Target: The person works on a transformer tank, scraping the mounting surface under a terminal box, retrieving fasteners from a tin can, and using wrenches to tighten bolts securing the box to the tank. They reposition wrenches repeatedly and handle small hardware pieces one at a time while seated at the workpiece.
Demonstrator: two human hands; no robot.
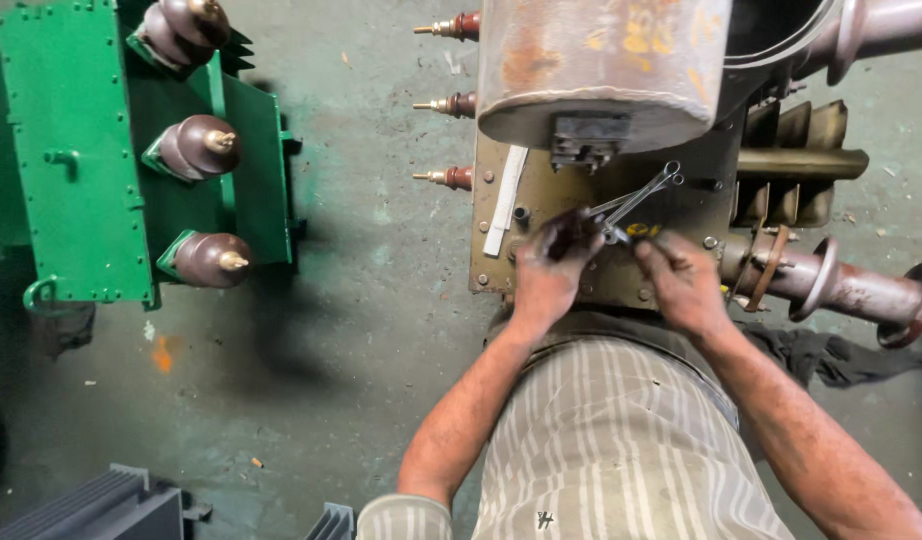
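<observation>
My left hand (pixel 551 268) is closed around the near end of a pair of silver wrenches (pixel 641 193) that lie slanted up and to the right across the olive top plate (pixel 581 190) of an old, rusty transformer. My right hand (pixel 684 280) rests beside it on the plate, fingers pinched at the wrench ends near a small yellow part (pixel 641 230). Exactly what the right fingers pinch is hidden. A white strip (pixel 506 200) lies on the plate to the left of my hands.
A rusty cylindrical tank (pixel 601 70) sits above the plate. Brown bushings (pixel 841 285) stick out on the right, small terminals (pixel 451 105) on the left. A green transformer (pixel 131 150) with three brown insulators stands to the left on the stained concrete floor. Grey finned parts (pixel 111 505) lie at bottom left.
</observation>
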